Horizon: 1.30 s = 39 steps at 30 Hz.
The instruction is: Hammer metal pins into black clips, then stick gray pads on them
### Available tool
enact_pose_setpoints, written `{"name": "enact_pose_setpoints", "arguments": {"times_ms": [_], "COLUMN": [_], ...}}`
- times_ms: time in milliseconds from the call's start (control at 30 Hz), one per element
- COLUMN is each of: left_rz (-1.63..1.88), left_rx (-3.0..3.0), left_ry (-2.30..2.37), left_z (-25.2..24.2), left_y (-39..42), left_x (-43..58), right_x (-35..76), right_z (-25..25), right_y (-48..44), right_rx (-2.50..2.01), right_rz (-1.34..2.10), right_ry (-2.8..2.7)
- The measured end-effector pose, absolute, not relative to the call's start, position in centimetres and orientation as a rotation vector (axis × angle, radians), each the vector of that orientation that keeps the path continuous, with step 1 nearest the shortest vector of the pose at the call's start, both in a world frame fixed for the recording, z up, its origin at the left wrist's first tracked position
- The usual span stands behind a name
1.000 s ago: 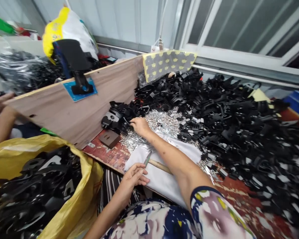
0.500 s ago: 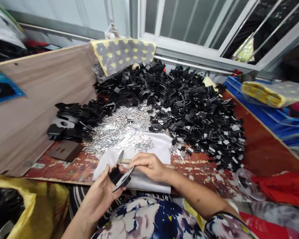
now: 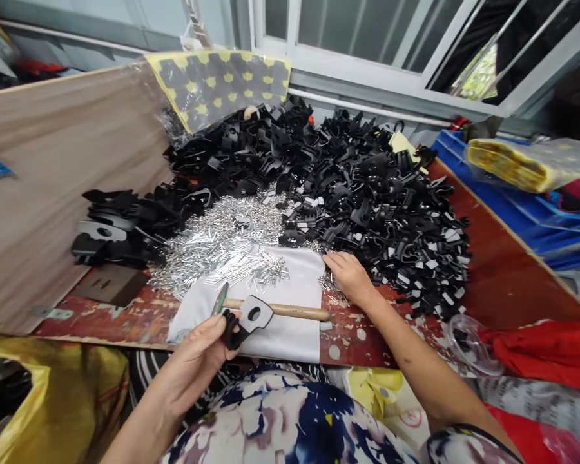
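My left hand grips a black plastic clip with a flat grey face and a round hole, held above the front edge of a white cloth. Beneath the clip a hammer lies on the cloth, its wooden handle pointing right. My right hand reaches to the near edge of a heap of small black plastic parts. Its fingers are closed together, and whatever is between them is hidden. Shiny metal pins are heaped between the hands and partly over the cloth.
A brown block sits left of the pins, beside stacked black clips. A wooden board walls the left side. Blue crates and a clear plastic cup are at right. A yellow sack stands front left.
My right hand has left the clip and moved right and away from me to the black heap. My left hand keeps the clip, its grey face now turned up. The view has shifted slightly.
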<state>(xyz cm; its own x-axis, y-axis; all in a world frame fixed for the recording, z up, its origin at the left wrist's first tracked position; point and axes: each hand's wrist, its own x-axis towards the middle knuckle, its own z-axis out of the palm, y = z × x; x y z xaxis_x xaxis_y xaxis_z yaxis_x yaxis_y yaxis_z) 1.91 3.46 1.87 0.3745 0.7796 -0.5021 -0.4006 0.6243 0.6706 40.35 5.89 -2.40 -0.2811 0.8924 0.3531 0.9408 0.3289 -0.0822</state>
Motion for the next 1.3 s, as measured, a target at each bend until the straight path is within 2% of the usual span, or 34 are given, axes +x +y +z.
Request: {"name": "enact_pose_setpoints", "arguments": {"times_ms": [133,267,400,567,867,1233,1300], "left_rz": [0.772,0.765,0.816,0.890,0.910,0.976,0.979], "left_rx": [0.590,0.724,0.800,0.790,0.762,1.017,0.961], "left_ry": [0.925,0.990,0.979,0.874,0.839,0.963,0.980], "left_z": [2.0,2.7,3.3,3.6,3.6,2.2,1.9], "left_y": [3.4,3.6,3.8,4.0,3.8,3.9,3.9], "left_x": [1.3,2.2,4.4,5.5,4.6,2.6,2.0], "right_x": [40.5,36.1,28.2,23.0,22.1,22.6,23.8], "right_z": [-2.4,0.4,3.1,2.8,1.4,0.7,0.9], "right_y": [5.9,5.3,4.3,3.3,3.3,3.6,6.2], "right_rx": [-1.579,-1.560,-1.274,-1.185,-1.098,-0.975,-1.021], "right_rz": [-0.100,0.027,0.249,0.445,0.495,1.285,1.275], "right_ry": [-1.972,-1.647,-1.750,-1.715,-1.716,-1.635,-1.769]}}
